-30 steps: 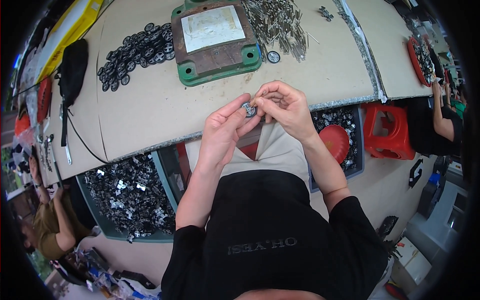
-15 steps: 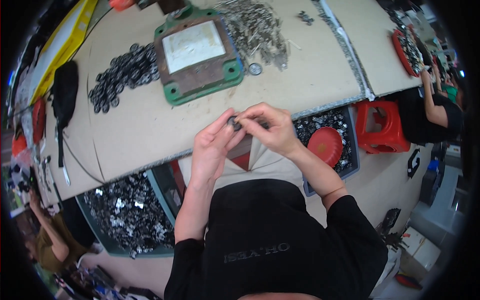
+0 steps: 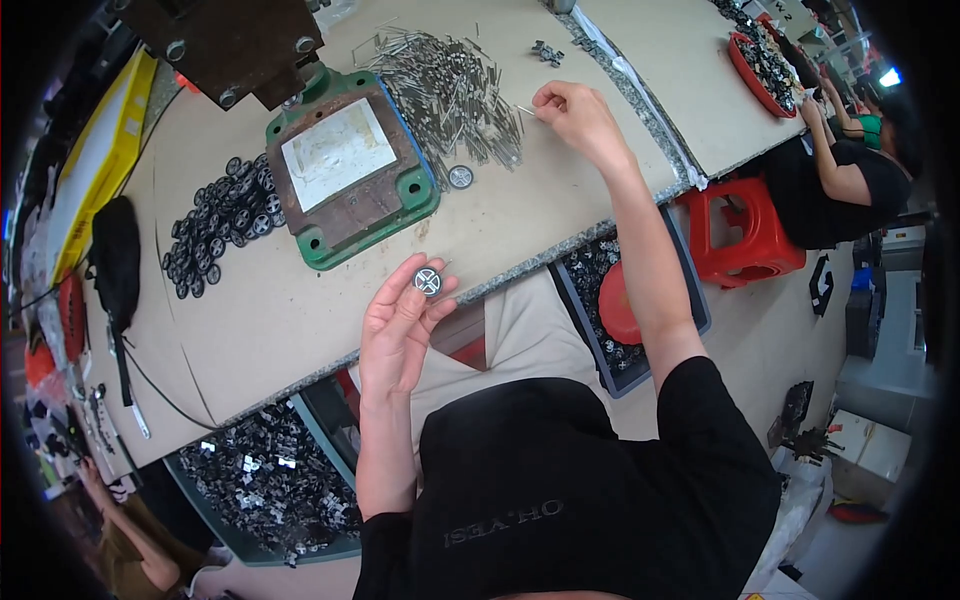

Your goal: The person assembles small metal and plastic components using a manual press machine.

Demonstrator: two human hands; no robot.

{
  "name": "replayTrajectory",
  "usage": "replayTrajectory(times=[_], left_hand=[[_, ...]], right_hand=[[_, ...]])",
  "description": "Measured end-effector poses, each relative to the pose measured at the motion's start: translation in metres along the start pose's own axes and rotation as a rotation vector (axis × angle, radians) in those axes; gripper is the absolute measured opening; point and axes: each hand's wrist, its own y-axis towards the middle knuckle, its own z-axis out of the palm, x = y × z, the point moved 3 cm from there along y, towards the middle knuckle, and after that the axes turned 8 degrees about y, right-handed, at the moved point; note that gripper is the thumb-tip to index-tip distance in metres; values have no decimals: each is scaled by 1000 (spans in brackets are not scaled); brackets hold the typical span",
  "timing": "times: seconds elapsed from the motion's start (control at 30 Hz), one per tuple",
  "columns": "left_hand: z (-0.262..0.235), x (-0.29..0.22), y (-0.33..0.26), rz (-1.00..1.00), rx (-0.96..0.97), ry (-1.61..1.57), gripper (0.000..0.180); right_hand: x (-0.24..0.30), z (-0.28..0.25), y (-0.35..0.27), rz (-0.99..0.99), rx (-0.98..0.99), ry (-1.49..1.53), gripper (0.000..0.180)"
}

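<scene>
My left hand [image 3: 398, 325] is closed, holding a small black toy wheel [image 3: 428, 281] with silver spokes between thumb and fingers, just off the table's near edge. A thin pin seems to stick out beside the wheel. Stretched forward, my right hand [image 3: 582, 120] pinches a thin metal pin [image 3: 526, 110] by one end. That hand is just right of a heap of loose metal pins [image 3: 440, 85]. Another spoked wheel [image 3: 460, 177] lies on the table between the heap and the green-framed press base [image 3: 370, 235].
A pile of black wheels [image 3: 225, 220] lies left of the press, whose dark head [image 3: 220, 45] overhangs it. Bins of small black parts stand below the table: a green one [image 3: 325, 440] and a grey one [image 3: 640, 378]. A red stool [image 3: 745, 262] is to the right, near another person.
My right hand has left my left hand and gone forward and right to the pin heap, where it now holds a pin. My left hand still holds the wheel, its spoked face now showing.
</scene>
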Motion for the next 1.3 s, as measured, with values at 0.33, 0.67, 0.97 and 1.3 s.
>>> replayTrajectory(times=[0.33, 0.67, 0.97, 1.3], left_hand=[[-1, 1, -3, 3, 3, 1, 37], [7, 2, -4, 29, -38, 42, 35], [9, 3, -10, 69, -115, 157, 34], [7, 5, -13, 98, -127, 218, 34]], right_hand=[[-53, -9, 91, -97, -105, -359, 37], [27, 17, -76, 209, 628, 1140, 44], [52, 44, -133, 265, 568, 1092, 30], [71, 42, -136, 129, 511, 929, 25]])
